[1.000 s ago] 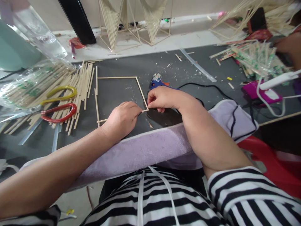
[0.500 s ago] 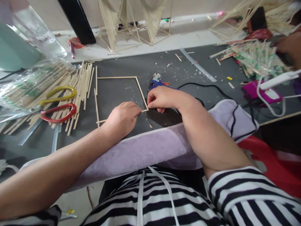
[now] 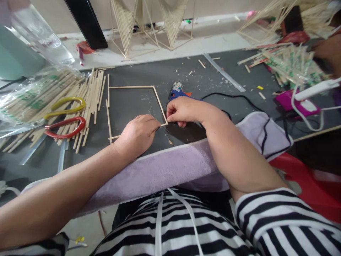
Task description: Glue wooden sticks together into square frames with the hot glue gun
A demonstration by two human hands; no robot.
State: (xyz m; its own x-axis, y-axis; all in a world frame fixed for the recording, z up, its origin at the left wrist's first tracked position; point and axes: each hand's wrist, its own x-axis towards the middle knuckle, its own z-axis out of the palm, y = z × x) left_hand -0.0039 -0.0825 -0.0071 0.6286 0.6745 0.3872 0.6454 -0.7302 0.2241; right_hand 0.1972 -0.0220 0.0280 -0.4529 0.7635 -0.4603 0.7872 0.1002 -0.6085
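Thin wooden sticks form an angular outline on the dark grey table. My left hand (image 3: 140,134) has its fingers closed on the near stick (image 3: 114,137), whose end shows past the fingertips. That end meets the right-hand stick (image 3: 160,105) at a corner. My right hand (image 3: 181,111) pinches at this same corner; its fingertips touch the end of the right-hand stick. Just beyond my right hand lies a blue glue gun (image 3: 176,93), partly covered by the hand. The far stick (image 3: 131,87) joins the right-hand one at the top corner.
Scissors with yellow and red handles (image 3: 65,127) lie on loose sticks (image 3: 92,92) at the left. Stick structures (image 3: 172,26) and a black phone (image 3: 87,23) stand along the back. Wrapped sticks (image 3: 290,64) and a magenta object (image 3: 295,103) are at the right. A lilac cloth (image 3: 160,167) borders the front.
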